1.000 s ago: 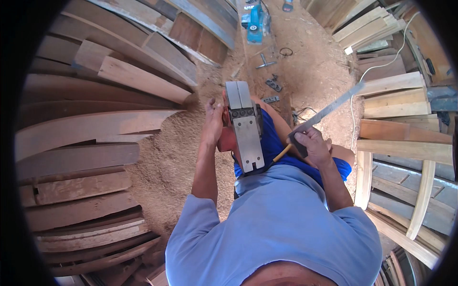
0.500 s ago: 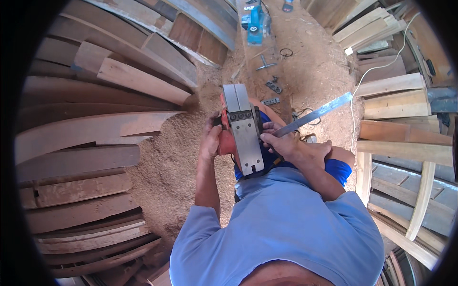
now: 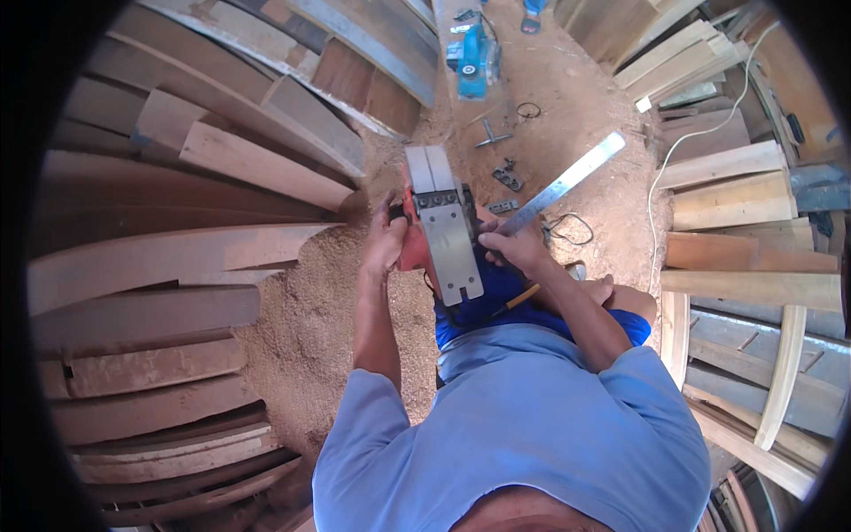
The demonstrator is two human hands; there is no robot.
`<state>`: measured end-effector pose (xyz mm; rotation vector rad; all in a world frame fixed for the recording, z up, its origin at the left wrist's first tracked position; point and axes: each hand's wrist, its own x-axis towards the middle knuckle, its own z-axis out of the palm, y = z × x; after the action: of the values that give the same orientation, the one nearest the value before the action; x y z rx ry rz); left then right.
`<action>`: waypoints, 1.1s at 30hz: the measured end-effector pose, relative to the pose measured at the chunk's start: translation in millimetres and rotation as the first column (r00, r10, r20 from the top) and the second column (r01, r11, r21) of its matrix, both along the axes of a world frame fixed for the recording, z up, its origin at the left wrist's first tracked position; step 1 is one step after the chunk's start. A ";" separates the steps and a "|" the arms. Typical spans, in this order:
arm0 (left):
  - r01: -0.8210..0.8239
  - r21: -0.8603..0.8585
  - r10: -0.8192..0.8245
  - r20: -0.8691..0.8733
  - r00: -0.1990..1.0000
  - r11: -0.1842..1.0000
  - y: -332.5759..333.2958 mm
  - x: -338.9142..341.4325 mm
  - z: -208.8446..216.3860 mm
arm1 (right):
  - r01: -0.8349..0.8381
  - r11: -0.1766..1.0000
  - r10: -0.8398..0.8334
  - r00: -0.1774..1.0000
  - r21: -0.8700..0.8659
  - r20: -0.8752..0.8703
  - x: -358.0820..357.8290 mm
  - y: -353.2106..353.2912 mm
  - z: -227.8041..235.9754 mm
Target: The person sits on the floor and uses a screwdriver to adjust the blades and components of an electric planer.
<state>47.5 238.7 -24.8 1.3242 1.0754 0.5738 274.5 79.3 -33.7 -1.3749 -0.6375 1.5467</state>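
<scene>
An electric hand planer [image 3: 454,253] with a red body is held over my lap, its flat metal sole facing up. The bolted cutter block shows across the sole between its two plates. My left hand [image 3: 386,241] grips the planer's red side, fingers wrapped at its dark handle. My right hand [image 3: 514,247] is closed around one end of a flat steel ruler [image 3: 567,179], close beside the planer's right edge. The ruler's free end points up and to the right. Under the planer a yellow-handled tool [image 3: 521,297] rests by my blue shorts.
A teal electric planer [image 3: 472,66] stands on the board ahead. Nearer lie a T-handled wrench [image 3: 492,135], small metal parts [image 3: 507,176] and a black cord loop [image 3: 572,229]. Stacked planks [image 3: 168,301] line the left, more timber [image 3: 731,206] the right. Shavings [image 3: 310,328] cover the floor.
The ruler has swung to a steeper angle, its free end moving up and left. The planer has shifted slightly up and left with my left hand.
</scene>
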 end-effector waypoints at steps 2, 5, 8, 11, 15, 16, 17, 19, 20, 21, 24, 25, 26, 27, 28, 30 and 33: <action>0.060 0.119 -0.066 0.039 0.997 0.991 1.9 -10.8 -5.5 | -0.002 0.999 0.005 0.996 -0.038 0.085 -1.4 -10.5 12.7; 0.168 0.009 -0.168 -0.002 0.986 0.986 7.3 -4.0 11.0 | -0.040 0.997 0.061 0.944 -0.071 0.326 21.9 -37.4 11.0; 0.169 -0.055 -0.172 -0.052 0.984 0.984 19.8 0.6 11.0 | 0.030 0.998 0.001 0.850 -0.050 0.526 37.2 -66.5 4.0; 0.177 -0.015 -0.176 -0.202 0.963 0.984 23.9 14.2 17.8 | 0.077 0.985 -0.005 0.904 -0.153 0.427 54.8 -92.9 0.4; 0.125 0.072 -0.110 -0.189 0.976 0.990 8.7 35.4 26.4 | -0.003 0.988 0.084 0.848 -0.155 0.523 81.7 -120.6 -15.3; 0.139 0.074 -0.120 -0.210 0.970 0.988 10.1 34.5 27.2 | 0.010 0.995 0.055 0.784 -0.102 0.618 83.9 -120.3 -12.6; 0.127 0.072 -0.109 -0.208 0.972 0.989 8.4 34.5 26.6 | 0.105 0.993 -0.049 0.790 -0.057 0.611 87.4 -121.9 -1.2; 0.129 0.063 -0.117 -0.171 0.978 0.990 8.3 35.7 23.5 | 0.261 0.965 -0.197 0.790 -0.028 0.581 99.8 -122.6 -9.9; 0.141 0.056 -0.132 -0.149 0.980 0.988 11.8 33.0 18.2 | 0.326 0.945 -0.262 0.791 -0.019 0.552 98.4 -120.6 -12.2; 0.148 0.049 -0.141 -0.127 0.982 0.988 15.7 28.8 13.0 | 0.384 0.920 -0.379 0.823 0.078 0.423 96.0 -120.9 -13.3; 0.121 -0.070 -0.128 -0.118 0.985 0.990 27.4 17.6 0.4 | 0.500 0.866 -0.472 0.820 0.004 -0.323 74.5 -117.5 31.8; 0.099 -0.098 -0.107 -0.079 0.991 0.990 16.6 31.7 12.2 | 0.503 0.863 -0.444 0.797 0.043 -0.410 68.9 -121.5 44.5; 0.076 -0.122 -0.081 -0.039 0.996 0.990 3.1 49.4 33.1 | 0.464 0.883 -0.400 0.823 0.070 -0.403 63.3 -122.3 54.7; 0.013 -0.094 -0.016 -0.030 0.999 0.995 -0.7 51.1 41.3 | 0.412 0.905 -0.342 0.851 0.103 -0.399 55.3 -119.2 64.9; -0.009 -0.111 0.004 -0.041 0.999 0.994 0.3 47.2 40.2 | 0.360 0.923 -0.285 0.876 0.134 -0.388 47.9 -116.5 75.1; -0.046 -0.145 0.038 -0.057 0.998 0.988 5.5 39.8 34.7 | 0.198 0.974 -0.147 0.922 0.111 -0.358 31.8 -110.2 98.1; -0.006 -0.178 0.001 -0.030 1.000 0.984 17.4 22.5 12.7 | -0.065 0.992 0.098 0.937 0.107 -0.335 8.3 -103.7 126.4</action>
<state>70.1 256.1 -12.2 1.1775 1.1268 0.4510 282.9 -24.3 92.7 -0.9879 -0.5488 1.7464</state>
